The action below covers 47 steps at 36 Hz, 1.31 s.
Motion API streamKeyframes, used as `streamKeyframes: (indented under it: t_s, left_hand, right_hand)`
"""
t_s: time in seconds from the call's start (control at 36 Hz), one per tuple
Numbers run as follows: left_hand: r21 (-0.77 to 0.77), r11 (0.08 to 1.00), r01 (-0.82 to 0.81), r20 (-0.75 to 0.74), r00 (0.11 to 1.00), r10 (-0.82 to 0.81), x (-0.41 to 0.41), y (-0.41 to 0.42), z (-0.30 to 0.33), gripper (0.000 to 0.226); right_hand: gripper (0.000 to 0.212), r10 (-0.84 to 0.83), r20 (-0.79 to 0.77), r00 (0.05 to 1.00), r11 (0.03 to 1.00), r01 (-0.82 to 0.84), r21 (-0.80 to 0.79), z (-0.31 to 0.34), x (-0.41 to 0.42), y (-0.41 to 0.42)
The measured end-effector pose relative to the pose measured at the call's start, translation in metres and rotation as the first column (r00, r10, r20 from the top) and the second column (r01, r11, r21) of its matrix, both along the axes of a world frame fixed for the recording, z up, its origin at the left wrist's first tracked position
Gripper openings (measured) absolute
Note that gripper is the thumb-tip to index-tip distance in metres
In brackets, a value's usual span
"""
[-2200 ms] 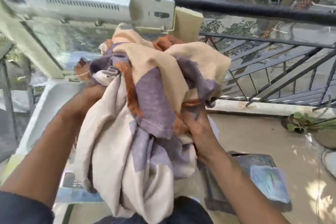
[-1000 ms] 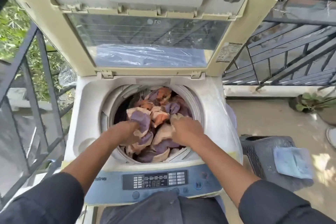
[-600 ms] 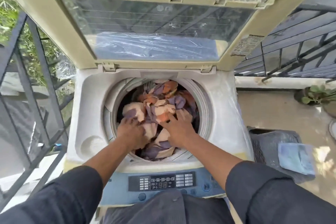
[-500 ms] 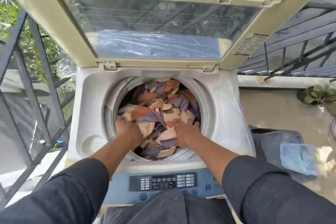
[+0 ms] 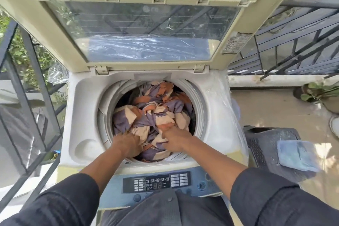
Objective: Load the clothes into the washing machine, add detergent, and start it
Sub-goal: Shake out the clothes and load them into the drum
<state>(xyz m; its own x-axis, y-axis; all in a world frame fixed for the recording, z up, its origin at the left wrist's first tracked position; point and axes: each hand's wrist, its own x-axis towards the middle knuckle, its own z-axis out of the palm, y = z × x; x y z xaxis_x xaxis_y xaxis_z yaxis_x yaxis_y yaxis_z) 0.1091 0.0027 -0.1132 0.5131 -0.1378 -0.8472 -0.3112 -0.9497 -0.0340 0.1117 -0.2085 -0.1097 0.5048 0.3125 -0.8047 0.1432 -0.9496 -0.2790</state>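
I count one bundle of purple, orange and cream cloth (image 5: 154,113) filling the drum of the washing machine (image 5: 214,108). My left hand (image 5: 128,144) presses down at its near left edge, fingers curled into the folds; my right hand (image 5: 174,140) lies flat on it, fingers spread, gripping nothing that I can see. One lid (image 5: 139,29) stands raised behind, one control panel (image 5: 157,182) lies nearest me. One dark basket (image 5: 264,145) carrying a blue cloth (image 5: 297,154) sits right on the balcony floor (image 5: 266,104), railings (image 5: 293,46) on both sides.
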Motion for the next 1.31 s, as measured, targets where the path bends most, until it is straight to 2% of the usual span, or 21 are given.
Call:
streamKeyframes:
  t_s: [0.14,0.25,0.33,0.39,0.42,0.53,0.75,0.89,0.97,1.03,1.17,1.31]
  left_hand:
    - [-0.113,0.979,-0.17,-0.117,0.981,0.156,0.0,-0.023,0.013,0.052]
    - [-0.273,0.936,-0.222,-0.032,0.975,0.221,0.002,-0.035,0.035,0.051]
    - [-0.471,0.828,-0.305,-0.04,0.945,0.325,0.003,-0.046,0.055,0.041]
    - [-0.571,0.749,-0.335,-0.047,0.925,0.377,0.003,-0.057,0.072,0.05]
    - [-0.598,0.727,-0.337,-0.037,0.918,0.395,0.004,-0.063,0.081,0.051]
    - [-0.683,0.682,-0.262,0.037,0.92,0.39,0.014,-0.086,0.103,0.03]
    - [-0.808,0.563,-0.177,0.089,0.907,0.413,0.029,-0.139,0.135,0.025]
    - [-0.821,0.552,-0.146,0.112,0.907,0.406,0.04,-0.185,0.146,0.027]
    - [-0.85,0.471,-0.235,0.003,0.892,0.452,0.046,-0.218,0.147,0.02]
    - [-0.861,0.445,-0.245,-0.012,0.885,0.465,0.052,-0.243,0.145,0.017]
    - [-0.865,0.404,-0.298,-0.075,0.872,0.483,0.073,-0.304,0.132,0.013]
    - [-0.817,0.408,-0.408,-0.155,0.836,0.526,0.094,-0.359,0.098,0.015]
  right_hand:
    - [0.057,-0.101,0.052,0.994,0.994,0.099,0.046,0.03,-0.012,-0.01]
    - [0.047,-0.246,0.168,0.954,0.965,0.225,0.136,0.056,-0.019,-0.021]
    - [0.031,-0.407,0.221,0.886,0.906,0.359,0.226,0.073,-0.021,-0.034]
    - [0.027,-0.502,0.241,0.83,0.857,0.442,0.263,0.08,-0.021,-0.044]
    - [0.028,-0.547,0.245,0.8,0.83,0.483,0.279,0.083,-0.021,-0.048]
    - [0.029,-0.696,0.238,0.677,0.712,0.607,0.353,0.089,-0.02,-0.066]
    - [0.02,-0.834,0.282,0.474,0.544,0.618,0.568,0.103,-0.02,-0.117]
    - [0.02,-0.914,0.254,0.316,0.402,0.621,0.673,0.107,-0.018,-0.167]
    - [0.019,-0.942,0.244,0.232,0.337,0.649,0.682,0.099,-0.013,-0.204]
    - [0.018,-0.958,0.215,0.189,0.285,0.681,0.675,0.088,-0.007,-0.231]
    - [0.017,-0.979,0.162,0.121,0.197,0.749,0.633,0.056,0.006,-0.296]
    - [0.017,-0.985,0.106,0.139,0.174,0.796,0.579,0.028,0.018,-0.349]
